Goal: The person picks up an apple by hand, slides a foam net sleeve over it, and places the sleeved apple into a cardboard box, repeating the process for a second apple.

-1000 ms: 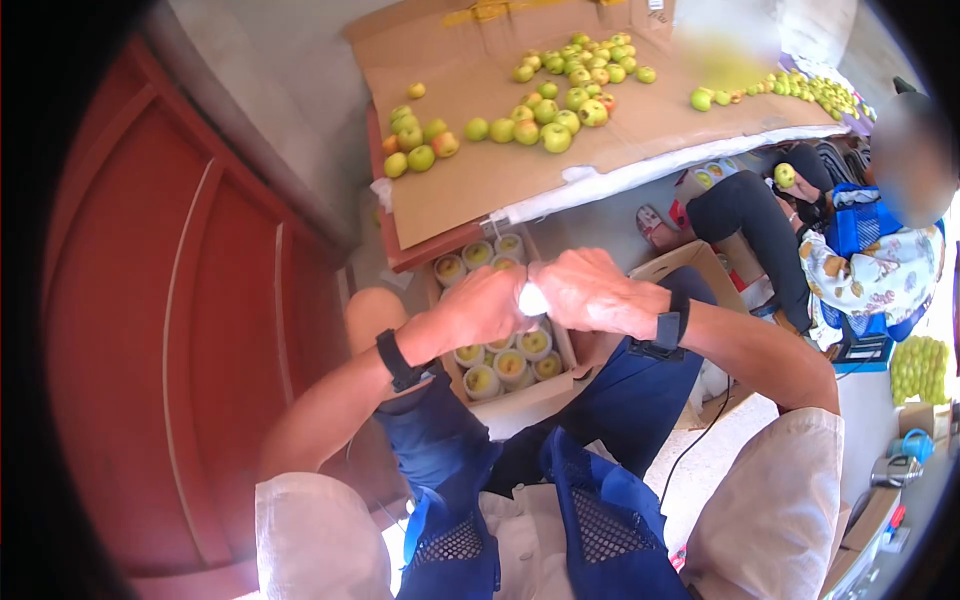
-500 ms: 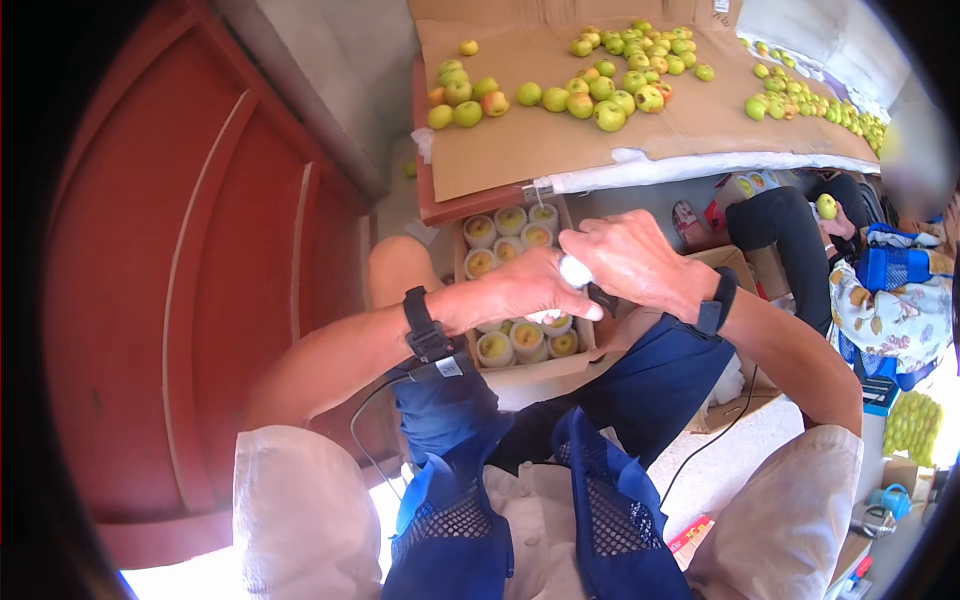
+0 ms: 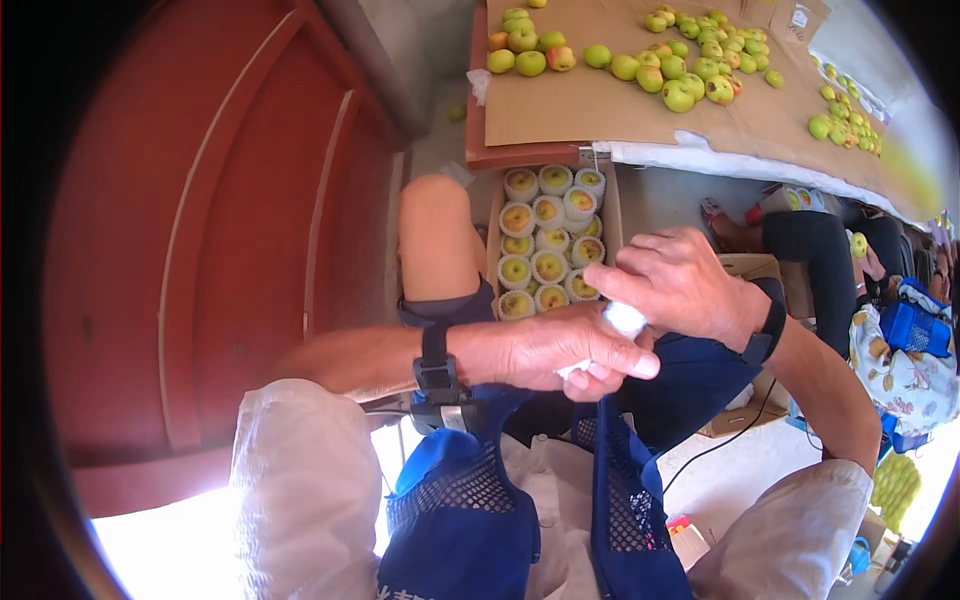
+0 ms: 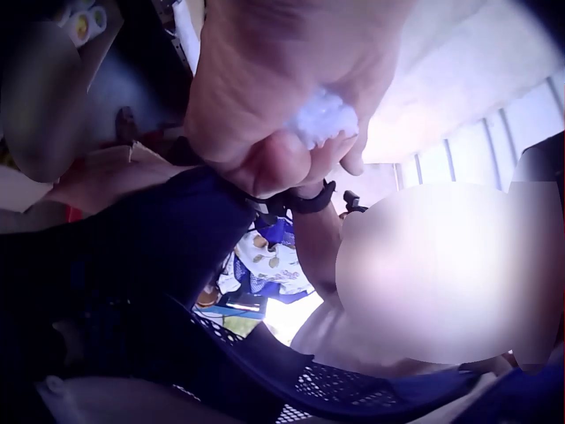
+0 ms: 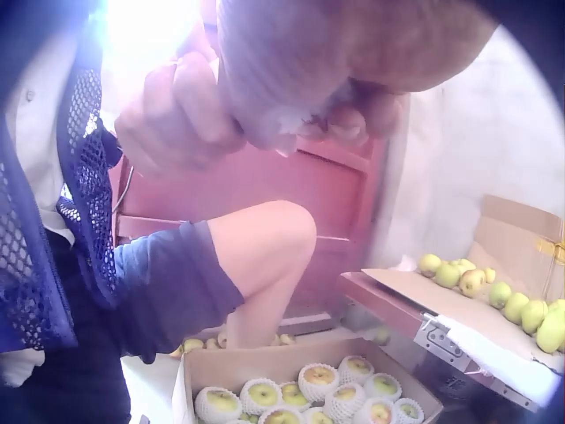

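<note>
Both hands meet over the lap in the head view, at the near end of a box of apples. My left hand [image 3: 570,350] grips a white foam net sleeve [image 3: 625,319], its thumb pointing right. Fingers curled, my right hand [image 3: 690,285] holds the same foam from above. In the left wrist view, the bumpy edge of the foam sleeve [image 4: 325,119] sticks out between fingers. White foam [image 5: 287,125] also shows under the hand in the right wrist view. Whatever is inside the sleeve is hidden by the fingers.
The cardboard box [image 5: 265,360] holds foam-wrapped apples [image 3: 548,265] in rows. Beyond it stands a cardboard-covered table [image 3: 560,110] with loose apples [image 3: 678,95]. A red door [image 3: 200,250] is on the left. Another person [image 3: 905,350] sits at the right, near an open carton [image 3: 750,266].
The joined hands have come back from over the box toward the body, uncovering more wrapped apples. The head view has swung, so the table sits higher and further right.
</note>
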A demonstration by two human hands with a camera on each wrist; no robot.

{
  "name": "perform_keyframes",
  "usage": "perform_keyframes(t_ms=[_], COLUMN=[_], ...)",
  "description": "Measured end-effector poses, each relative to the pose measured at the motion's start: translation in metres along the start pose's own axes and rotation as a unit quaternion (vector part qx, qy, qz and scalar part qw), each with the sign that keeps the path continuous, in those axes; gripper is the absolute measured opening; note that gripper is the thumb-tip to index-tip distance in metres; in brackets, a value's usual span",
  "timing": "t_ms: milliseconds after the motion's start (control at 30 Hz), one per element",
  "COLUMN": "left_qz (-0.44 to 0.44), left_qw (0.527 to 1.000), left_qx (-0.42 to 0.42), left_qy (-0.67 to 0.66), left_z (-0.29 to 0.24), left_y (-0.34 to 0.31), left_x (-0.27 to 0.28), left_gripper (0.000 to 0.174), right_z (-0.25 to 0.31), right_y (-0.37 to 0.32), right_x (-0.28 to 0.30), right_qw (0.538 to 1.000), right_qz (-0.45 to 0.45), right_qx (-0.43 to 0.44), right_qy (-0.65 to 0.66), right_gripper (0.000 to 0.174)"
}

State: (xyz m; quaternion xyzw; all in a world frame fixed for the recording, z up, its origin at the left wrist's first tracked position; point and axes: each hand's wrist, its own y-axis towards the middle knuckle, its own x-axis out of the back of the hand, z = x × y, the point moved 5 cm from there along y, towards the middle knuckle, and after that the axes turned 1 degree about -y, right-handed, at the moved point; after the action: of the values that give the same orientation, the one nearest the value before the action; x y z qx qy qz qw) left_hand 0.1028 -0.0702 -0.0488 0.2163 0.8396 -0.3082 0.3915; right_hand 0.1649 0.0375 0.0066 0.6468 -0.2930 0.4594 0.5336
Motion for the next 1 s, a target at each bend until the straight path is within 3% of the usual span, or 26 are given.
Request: perform_keyframes(t_ms=[133, 333, 467, 667, 867, 1000], left_qz=[0.037, 0.058, 0.081, 0.144, 0.246, 0.243], left_qw=[0.997, 0.997, 0.993, 0.979, 0.949, 0.948], left_qx=[-0.005, -0.027, -0.033, -0.030, -0.085, -0.103], left_qy=[-0.060, -0.039, -0.083, -0.138, -0.178, -0.178], left_z=[0.011, 0.023, 0.031, 0.039, 0.030, 0.016], left_y=[-0.009, -0.017, -0.021, -0.025, -0.024, -0.020], left_x=[-0.013, -0.024, -0.029, -0.047, -0.067, -0.066], left_gripper=[0.029, 0.030, 0.042, 0.029, 0.022, 0.022], right_z=[0.012, 0.024, 0.030, 0.039, 0.035, 0.022], right_y=[0.009, 0.013, 0.018, 0.020, 0.029, 0.033], right_x=[0.006, 0.008, 0.010, 0.014, 0.031, 0.032], right_qw=[0.999, 0.994, 0.992, 0.981, 0.970, 0.968], right_qz=[-0.041, -0.087, -0.104, -0.173, -0.218, -0.233], right_qx=[0.032, 0.060, 0.060, 0.078, 0.084, 0.068], right_qy=[0.009, 0.028, 0.041, 0.046, 0.063, 0.059], right_gripper=[0.045, 0.048, 0.047, 0.046, 0.044, 0.039])
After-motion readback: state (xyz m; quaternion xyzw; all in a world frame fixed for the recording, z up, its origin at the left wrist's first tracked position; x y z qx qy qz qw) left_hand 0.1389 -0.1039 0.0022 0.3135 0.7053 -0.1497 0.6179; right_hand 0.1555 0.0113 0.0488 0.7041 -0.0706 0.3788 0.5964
